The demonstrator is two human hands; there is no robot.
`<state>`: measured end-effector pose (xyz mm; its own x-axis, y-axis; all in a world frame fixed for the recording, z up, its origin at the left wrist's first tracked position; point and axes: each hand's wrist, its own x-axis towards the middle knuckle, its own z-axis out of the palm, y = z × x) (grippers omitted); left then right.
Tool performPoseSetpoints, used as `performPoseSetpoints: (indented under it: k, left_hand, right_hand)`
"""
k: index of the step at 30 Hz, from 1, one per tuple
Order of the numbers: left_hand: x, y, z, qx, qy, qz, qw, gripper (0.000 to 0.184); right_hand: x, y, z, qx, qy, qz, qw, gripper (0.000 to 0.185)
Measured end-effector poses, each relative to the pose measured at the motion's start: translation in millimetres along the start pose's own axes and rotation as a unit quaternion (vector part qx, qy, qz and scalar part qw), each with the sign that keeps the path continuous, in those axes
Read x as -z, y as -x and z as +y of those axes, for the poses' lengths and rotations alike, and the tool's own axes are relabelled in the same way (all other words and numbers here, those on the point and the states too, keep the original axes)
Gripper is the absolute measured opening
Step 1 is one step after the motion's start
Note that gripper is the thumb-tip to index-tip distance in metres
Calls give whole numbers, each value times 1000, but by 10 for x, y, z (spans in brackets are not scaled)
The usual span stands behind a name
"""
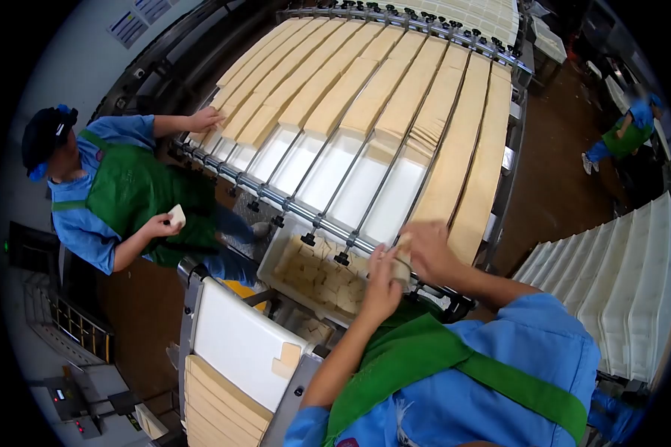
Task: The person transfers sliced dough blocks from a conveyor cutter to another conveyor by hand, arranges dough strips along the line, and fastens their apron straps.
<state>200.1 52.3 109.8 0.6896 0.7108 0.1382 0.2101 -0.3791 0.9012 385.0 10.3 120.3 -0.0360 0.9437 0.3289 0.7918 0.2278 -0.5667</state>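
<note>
By the near rail (288, 203), our left hand (382, 286) curls fingers round a pale piece (402, 273); our right hand (432, 253) blurs, fingers unreadable.

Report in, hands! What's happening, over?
Left hand, right hand: close together, grip unclear. Tan strips: in rows. Metal rail: close by the hands.

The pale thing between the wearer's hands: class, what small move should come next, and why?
Probably lower the pale thing toward the crate. The left hand and right hand are close together around it, beside the crate, which already holds pale pieces. It is too blurred to identify, so this is only a judgement.
</note>
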Motion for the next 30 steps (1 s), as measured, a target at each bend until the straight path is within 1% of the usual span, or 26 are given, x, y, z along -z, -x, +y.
performPoseSetpoints:
  k: [1,3,4,6,7,9,10,11,12,13,15,17,19,21,22,23,24,25,26,28,30]
  left_hand:
    - [49,48,-94,-25,-44,58,997,63]
    - [195,173,-255,39,42,122,991,65]
    - [254,256,-372,74,95,154,981,65]
    - [380,415,-514,150,205,211,944,66]
    - [458,493,-542,181,193,227,937,66]
    - [551,647,-684,155,139,260,943,66]
    - [568,724,-746,162,135,271,939,66]
    - [580,795,-815,147,72,283,945,66]
    - [599,883,-887,136,6,296,946,67]
    - [613,966,-887,156,-44,310,937,66]
    - [662,1135,-793,236,-11,308,922,66]
    - [647,1386,-921,251,30,324,912,64]
    - [655,1573,-852,250,91,369,890,56]
    - [681,1764,-767,257,87,401,875,49]
    - [630,1915,-894,265,112,413,864,42]
    - [668,1995,-794,265,147,440,845,35]
    - [691,2128,-779,258,156,447,842,30]
    - [715,2261,-775,249,166,451,840,26]
    - [722,2386,-779,253,165,471,829,26]
    - [704,2628,-800,269,139,509,806,19]
    - [748,2893,-789,287,148,538,779,17]
  right_hand:
    - [-5,67,-109,-1,1,3,1000,27]
    - [-16,143,-243,77,186,-49,978,21]
    - [-31,162,-223,78,186,-50,978,21]
    - [-89,167,-172,39,188,-40,981,18]
    - [-100,168,-171,46,183,-44,981,18]
    - [-110,180,-211,13,169,-44,985,17]
    - [-150,194,-178,21,197,-31,980,17]
    - [-132,209,-122,17,195,-24,980,14]
    - [-147,159,-108,-15,210,-1,978,13]
    - [-194,123,-110,-45,224,19,973,12]
    - [-416,162,35,-118,256,-10,959,11]
    - [-432,76,-111,-188,259,-64,945,15]
    - [-452,9,-184,-138,260,-42,955,18]
    - [-450,-70,-411,-98,256,-49,960,19]
    - [-540,-72,-422,-60,240,-44,968,18]
    - [-632,-82,-461,-27,223,-35,974,17]
    - [-704,-114,-550,-4,217,-45,975,21]
    - [-800,-141,-619,19,209,-55,976,21]
    - [-895,-155,-660,33,164,-84,982,22]
    - [-1025,-243,-897,63,76,-126,987,21]
    - [-1235,-254,-1035,75,37,-173,981,18]
